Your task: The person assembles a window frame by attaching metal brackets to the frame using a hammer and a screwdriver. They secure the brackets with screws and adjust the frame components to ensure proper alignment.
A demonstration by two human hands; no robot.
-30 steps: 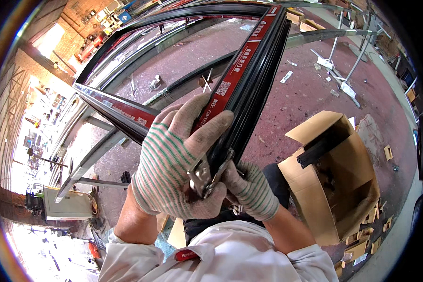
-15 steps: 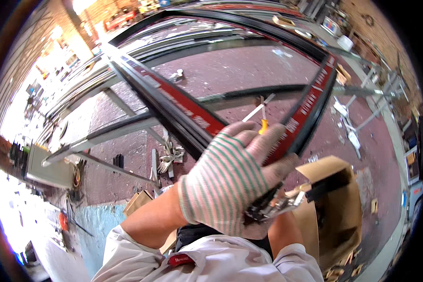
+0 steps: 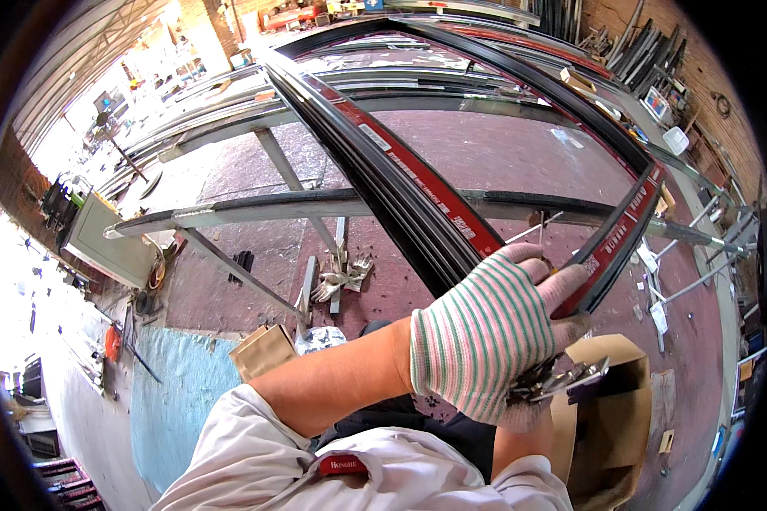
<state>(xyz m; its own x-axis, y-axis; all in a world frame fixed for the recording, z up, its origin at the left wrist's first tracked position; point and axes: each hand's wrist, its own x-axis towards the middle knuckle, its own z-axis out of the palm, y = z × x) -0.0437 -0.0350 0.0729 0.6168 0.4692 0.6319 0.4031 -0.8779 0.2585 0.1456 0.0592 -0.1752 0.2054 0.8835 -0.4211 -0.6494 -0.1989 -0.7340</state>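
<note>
My left hand [image 3: 490, 334], in a striped knit glove, lies across the near corner of a black frame with red film [image 3: 409, 175]. Its fingers bend over that corner, partly hiding it. Most of my right hand [image 3: 521, 416] is covered by the left one; only a gloved edge and the forearm show. Beside it, a bunch of shiny metal fittings [image 3: 562, 380] sticks out to the right, seemingly in that hand, though its fingers are hidden. The frame spans the rails of a metal stand [image 3: 256, 209]. A thin shaft [image 3: 543, 226] shows inside the frame's corner.
An open cardboard box [image 3: 631, 400] stands right of my arms. Pale gloves [image 3: 343, 279] lie left of the frame, close to a small brown box [image 3: 262, 351]. Long dark profiles [image 3: 213, 106] lie across the far side. At left stands a grey cabinet [image 3: 111, 243].
The view has shifted, so the frame, both hands and the fittings appear farther right. My left hand stays at the frame's corner. The yellow handle seen earlier is now hidden.
</note>
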